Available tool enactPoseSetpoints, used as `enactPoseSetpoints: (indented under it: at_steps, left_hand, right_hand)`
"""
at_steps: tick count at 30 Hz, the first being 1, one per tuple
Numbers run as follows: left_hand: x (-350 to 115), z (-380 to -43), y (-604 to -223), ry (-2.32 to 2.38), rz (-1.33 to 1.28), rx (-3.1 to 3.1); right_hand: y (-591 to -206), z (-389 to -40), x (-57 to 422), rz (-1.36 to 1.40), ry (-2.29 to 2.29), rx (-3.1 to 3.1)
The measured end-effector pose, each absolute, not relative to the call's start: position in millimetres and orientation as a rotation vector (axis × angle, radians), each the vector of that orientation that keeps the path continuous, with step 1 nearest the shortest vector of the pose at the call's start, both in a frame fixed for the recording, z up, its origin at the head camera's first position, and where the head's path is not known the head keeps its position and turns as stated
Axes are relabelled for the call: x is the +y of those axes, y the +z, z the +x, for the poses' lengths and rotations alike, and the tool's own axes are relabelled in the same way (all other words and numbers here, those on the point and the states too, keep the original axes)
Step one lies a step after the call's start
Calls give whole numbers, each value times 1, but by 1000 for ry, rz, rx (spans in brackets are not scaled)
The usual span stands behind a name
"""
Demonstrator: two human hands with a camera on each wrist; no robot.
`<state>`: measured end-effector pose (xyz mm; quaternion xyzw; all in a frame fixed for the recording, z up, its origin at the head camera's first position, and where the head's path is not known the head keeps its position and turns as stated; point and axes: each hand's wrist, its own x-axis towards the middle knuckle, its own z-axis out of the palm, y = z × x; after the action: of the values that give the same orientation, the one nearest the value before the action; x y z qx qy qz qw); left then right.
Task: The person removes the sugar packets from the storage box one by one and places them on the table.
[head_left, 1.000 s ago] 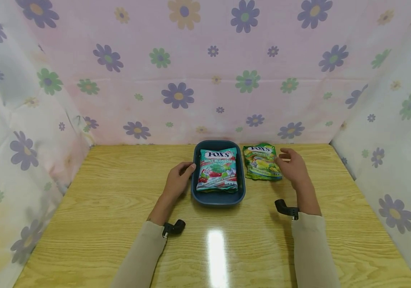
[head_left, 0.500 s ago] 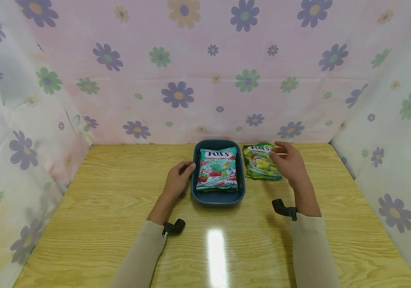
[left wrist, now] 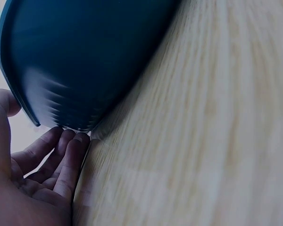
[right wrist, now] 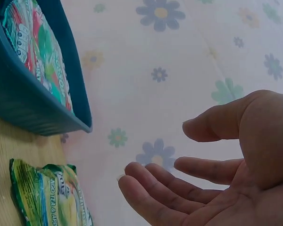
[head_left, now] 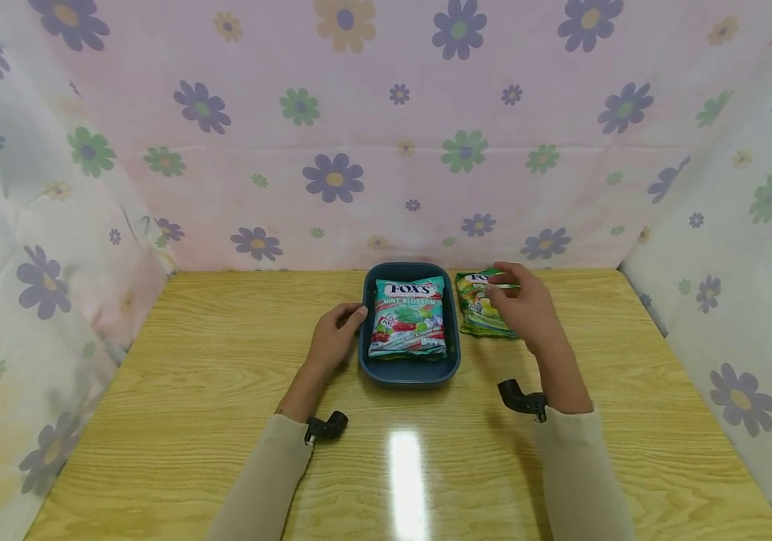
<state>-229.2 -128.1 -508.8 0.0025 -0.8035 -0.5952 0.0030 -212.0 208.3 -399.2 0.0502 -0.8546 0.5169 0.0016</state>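
Note:
A dark blue plastic tub (head_left: 409, 373) sits on the table, with a teal candy bag (head_left: 408, 319) marked Mint Blossom lying inside it. My left hand (head_left: 334, 336) holds the tub's left side; in the left wrist view its thumb is at the rim and its fingertips are against the outer wall. Right of the tub lies a green and yellow candy bag (head_left: 484, 315). Over that bag's right part is my right hand (head_left: 524, 306), fingers spread and loosely bent, nothing between them. The right wrist view has the green bag lying below this hand.
The wooden table (head_left: 224, 421) runs up to a flowered cloth backdrop (head_left: 386, 135), which also covers both sides. A black camera mount sits on each wrist, the right one (head_left: 521, 398) low over the table.
My right hand has moved left, from the green bag's right edge to over more of the bag. The left hand, the tub and both bags have stayed put.

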Motion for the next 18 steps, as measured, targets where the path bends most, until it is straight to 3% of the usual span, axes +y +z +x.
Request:
enactPoseSetpoints:
  at_steps: [18]
  left_hand:
    - [-128,-230,-510,-1850,-1,-2520]
  right_hand:
    - [-397,-204,175,322,1505,-2694]
